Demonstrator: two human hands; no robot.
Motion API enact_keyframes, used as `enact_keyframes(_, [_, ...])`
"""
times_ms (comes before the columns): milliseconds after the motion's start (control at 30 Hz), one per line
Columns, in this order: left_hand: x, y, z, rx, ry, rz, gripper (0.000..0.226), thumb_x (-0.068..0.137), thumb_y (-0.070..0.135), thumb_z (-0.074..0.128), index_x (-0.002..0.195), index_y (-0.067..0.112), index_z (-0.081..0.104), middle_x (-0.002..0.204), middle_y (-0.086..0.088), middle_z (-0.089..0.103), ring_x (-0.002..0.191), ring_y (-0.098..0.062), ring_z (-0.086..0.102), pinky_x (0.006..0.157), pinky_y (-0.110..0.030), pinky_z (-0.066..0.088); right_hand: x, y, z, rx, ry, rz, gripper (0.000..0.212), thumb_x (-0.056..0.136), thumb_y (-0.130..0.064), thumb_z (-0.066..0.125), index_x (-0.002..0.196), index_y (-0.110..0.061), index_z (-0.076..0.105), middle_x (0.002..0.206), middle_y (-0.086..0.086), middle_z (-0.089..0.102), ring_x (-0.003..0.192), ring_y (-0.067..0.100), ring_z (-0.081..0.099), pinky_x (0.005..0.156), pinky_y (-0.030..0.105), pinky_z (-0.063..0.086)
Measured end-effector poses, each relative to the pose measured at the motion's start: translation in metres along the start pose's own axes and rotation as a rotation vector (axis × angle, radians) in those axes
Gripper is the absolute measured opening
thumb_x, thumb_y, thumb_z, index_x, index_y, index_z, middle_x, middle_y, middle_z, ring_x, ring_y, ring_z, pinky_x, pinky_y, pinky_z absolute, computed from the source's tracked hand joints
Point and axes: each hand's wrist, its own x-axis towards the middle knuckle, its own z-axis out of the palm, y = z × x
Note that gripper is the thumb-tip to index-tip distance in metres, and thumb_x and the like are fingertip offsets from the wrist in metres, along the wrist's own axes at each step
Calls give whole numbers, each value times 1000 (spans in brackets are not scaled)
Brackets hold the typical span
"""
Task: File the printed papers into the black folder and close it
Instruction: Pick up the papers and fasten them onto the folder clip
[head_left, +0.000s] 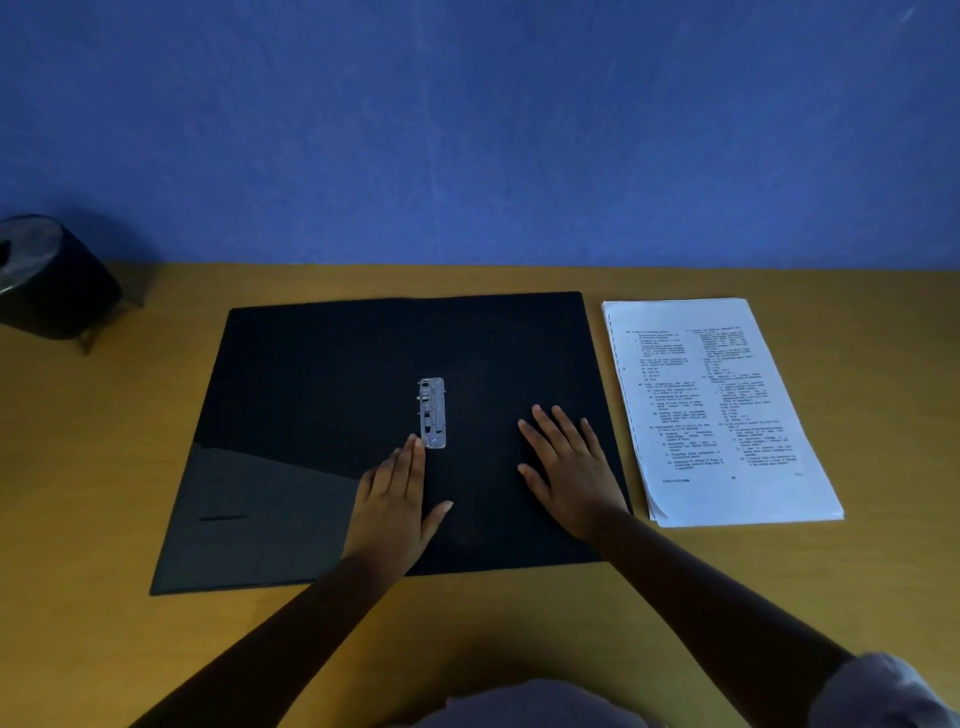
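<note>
The black folder (311, 395) lies open and flat on the wooden table, with its metal clip (432, 413) near the middle fold. A stack of printed papers (722, 410) rests just right of the folder, apart from it. My left hand (397, 499) lies flat on the folder, fingertips touching the lower end of the clip. My right hand (569, 470) lies flat with spread fingers on the folder's right half. Neither hand holds anything.
A dark round container (47, 280) on thin legs stands at the table's far left corner. The blue wall (467, 130) runs along the table's far edge. Bare yellow tabletop (467, 623) shows in front of the folder.
</note>
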Motion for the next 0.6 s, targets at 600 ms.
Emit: enact_keyframes(600, [2, 6, -6, 134, 36, 19, 81, 93, 57, 8, 129, -1, 50, 113, -16, 63, 88, -28, 61, 75, -41, 52, -1, 0, 0, -10, 12, 2, 65, 88, -54, 8, 146, -25, 14, 157, 0, 13, 145, 19, 1, 115, 40, -3])
